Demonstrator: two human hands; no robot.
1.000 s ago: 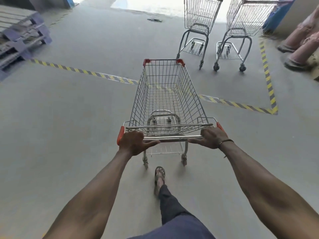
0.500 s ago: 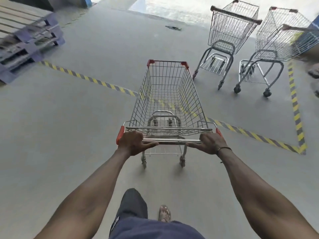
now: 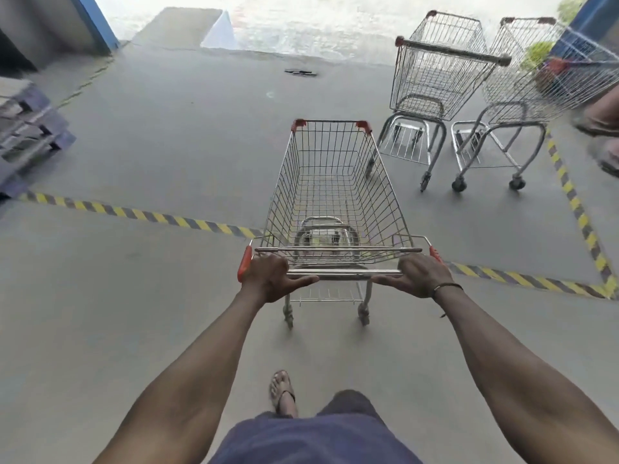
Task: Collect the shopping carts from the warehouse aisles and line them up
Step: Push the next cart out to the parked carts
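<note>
Head view: both arms stretched forward, left hand (image 3: pixel 273 277) and right hand (image 3: pixel 417 275) each wrapped over the handle bar (image 3: pixel 345 272) of the shopping cart (image 3: pixel 335 195), one at each end by the orange end caps, thumbs pointing inward under the bar. Each grip holds the bar. Thin dark band on right wrist. Cart at 12 o'clock, basket holds nothing, straddling the yellow-black floor tape (image 3: pixel 140 214). No readable writing anywhere. Two parked carts side by side at 1 to 2 o'clock: nearer parked cart (image 3: pixel 435 65), farther parked cart (image 3: pixel 522 82), inside the taped corner. Stacked pallets (image 3: pixel 26 135) at 10 o'clock. Small dark flat object (image 3: pixel 300 72) on the floor at 12. Blurred foot of another person (image 3: pixel 599 122) at 3 o'clock. Own sandalled foot (image 3: pixel 283 391) at 6.
</note>
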